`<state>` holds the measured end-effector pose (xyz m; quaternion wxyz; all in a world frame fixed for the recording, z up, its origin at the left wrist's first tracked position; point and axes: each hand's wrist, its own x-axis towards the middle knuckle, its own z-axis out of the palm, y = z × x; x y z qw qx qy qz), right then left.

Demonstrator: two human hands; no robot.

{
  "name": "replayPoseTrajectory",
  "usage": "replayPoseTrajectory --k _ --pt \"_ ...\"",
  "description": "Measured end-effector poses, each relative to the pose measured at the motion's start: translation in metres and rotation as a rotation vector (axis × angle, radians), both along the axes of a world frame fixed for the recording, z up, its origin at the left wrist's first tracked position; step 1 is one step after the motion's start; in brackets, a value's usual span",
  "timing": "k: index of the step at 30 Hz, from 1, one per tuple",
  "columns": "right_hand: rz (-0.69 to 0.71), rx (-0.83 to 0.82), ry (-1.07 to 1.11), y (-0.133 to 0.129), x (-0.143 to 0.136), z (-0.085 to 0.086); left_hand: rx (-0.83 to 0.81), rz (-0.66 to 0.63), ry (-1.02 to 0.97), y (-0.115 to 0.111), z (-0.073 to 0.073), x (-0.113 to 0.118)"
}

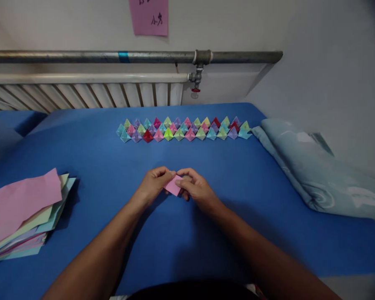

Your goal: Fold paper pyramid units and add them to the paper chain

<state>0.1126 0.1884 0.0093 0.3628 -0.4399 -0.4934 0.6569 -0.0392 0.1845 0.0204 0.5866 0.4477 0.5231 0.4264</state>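
Note:
A small folded pink paper [173,186] is held between both hands above the blue surface [112,166]. My left hand [156,182] pinches its upper left edge between thumb and fingers. On the other side, my right hand [194,186] grips it, the thumb lying across its right part and the fingers behind. Beyond the hands, folded paper pieces [178,133] in many colours stand side by side in long rows.
At the left lies a stack of coloured paper sheets [25,200], pink on top. A folded grey-green cloth [315,171] rests at the right. Behind the surface are a white radiator [106,95], a metal pipe [162,57] and a valve [196,79].

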Motion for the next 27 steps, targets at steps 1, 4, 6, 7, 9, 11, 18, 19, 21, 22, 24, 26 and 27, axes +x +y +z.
replayPoseTrajectory --k 1,4,6,7,9,11,18,19,21,22,24,26,27 --pt "-0.007 0.02 0.005 0.001 0.001 -0.001 -0.009 -0.034 0.009 0.0 -0.001 0.0" --pt "-0.015 0.073 -0.012 0.003 0.002 -0.004 -0.028 -0.109 0.051 0.0 -0.005 0.0" --pt "-0.028 0.098 -0.058 0.004 0.002 -0.006 0.01 -0.074 0.146 0.001 -0.007 -0.003" --pt "-0.037 0.111 -0.093 0.004 0.002 -0.007 0.059 -0.027 0.223 0.002 -0.007 -0.005" --pt "-0.045 0.145 -0.184 0.003 0.002 -0.008 0.198 0.053 0.391 0.002 -0.006 -0.009" --pt "-0.028 0.192 -0.287 0.003 0.003 -0.01 0.325 0.025 0.511 0.002 -0.004 -0.011" --pt "0.107 0.436 -0.716 0.004 0.007 -0.009 0.403 -0.275 0.626 -0.003 -0.01 -0.006" --pt "0.132 0.464 -0.752 0.004 0.008 -0.007 0.414 -0.287 0.638 -0.002 -0.012 -0.005" --pt "0.173 0.51 -0.783 0.004 0.01 -0.003 0.447 -0.313 0.671 -0.001 -0.015 -0.005" --pt "0.19 0.528 -0.787 0.004 0.012 -0.002 0.463 -0.334 0.691 -0.001 -0.016 -0.006" --pt "0.21 0.554 -0.813 0.003 0.014 0.0 0.489 -0.383 0.728 0.0 -0.017 -0.008" --pt "0.216 0.572 -0.869 0.003 0.018 0.001 0.522 -0.431 0.752 -0.001 -0.017 -0.011" --pt "0.219 0.581 -0.895 0.003 0.02 0.001 0.542 -0.456 0.758 -0.002 -0.016 -0.013"
